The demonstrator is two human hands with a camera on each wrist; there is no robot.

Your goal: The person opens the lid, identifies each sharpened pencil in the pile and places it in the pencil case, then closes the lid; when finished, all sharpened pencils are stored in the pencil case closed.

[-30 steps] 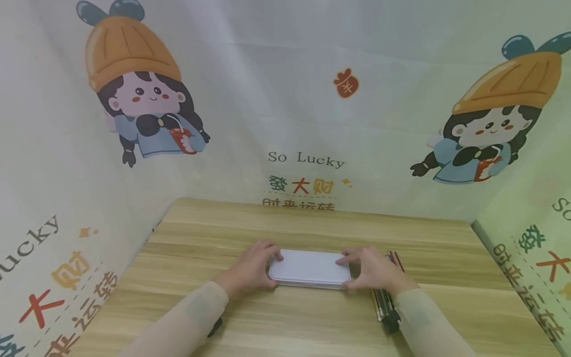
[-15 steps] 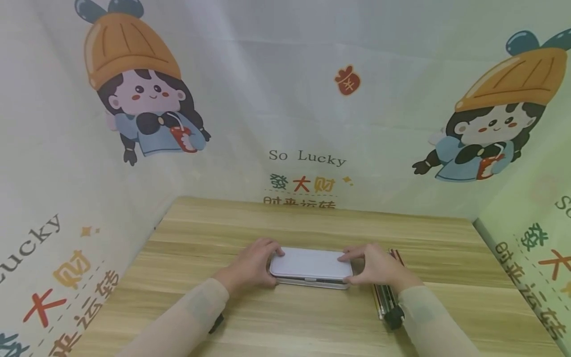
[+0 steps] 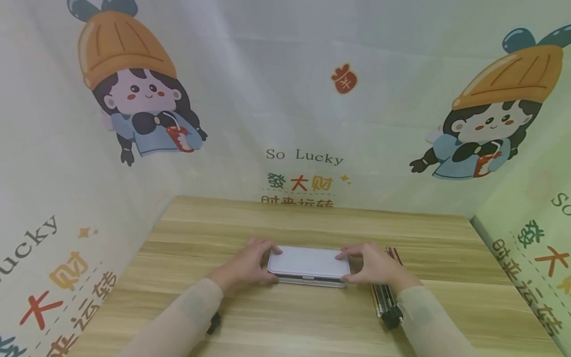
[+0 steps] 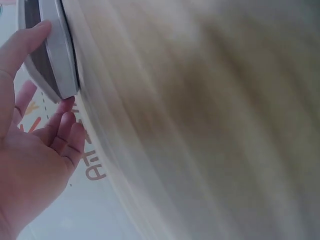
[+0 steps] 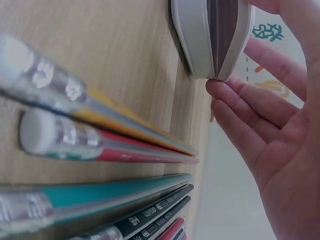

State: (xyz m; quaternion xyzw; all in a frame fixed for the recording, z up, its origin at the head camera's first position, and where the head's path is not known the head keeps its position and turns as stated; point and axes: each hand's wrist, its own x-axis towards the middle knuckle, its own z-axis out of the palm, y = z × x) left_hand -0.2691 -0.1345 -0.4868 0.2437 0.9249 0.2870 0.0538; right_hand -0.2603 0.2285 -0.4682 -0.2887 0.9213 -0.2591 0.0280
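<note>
White case [image 3: 308, 259] is gripped at both ends by your fingers. Your left hand [image 3: 247, 264] pinches its left end, the thumb at the near corner and a fingertip on top at the far corner. Your right hand [image 3: 376, 266] mirrors this hold on the right end. Neither hand is slack or closed on itself.

Between your hands, the lid stands slightly apart from the base [image 3: 312, 284] along the near edge, with a dark band showing between them and a small tab [image 3: 308, 278] at mid-length. Whether anything is inside cannot be told.

Handling, as judged from appearance: light, stiff and thin-walled, with a smooth surface likely to slip under dry fingertips. It does not look fragile, though the lid could bend if forced unevenly. Sound holding points are the rounded short ends where you have it; keep your thumbs clear of the gap.

The case is located at the middle of the wooden table [image 3: 214, 223], long side towards you. Just to its right, by your right wrist, lie loose pencils [image 3: 381, 300], among them a yellow pencil [image 5: 135, 120], a red pencil [image 5: 140, 153] and a teal pencil [image 5: 120, 195]. Beyond the far edge hangs a printed cloth [image 3: 250, 109].
</note>
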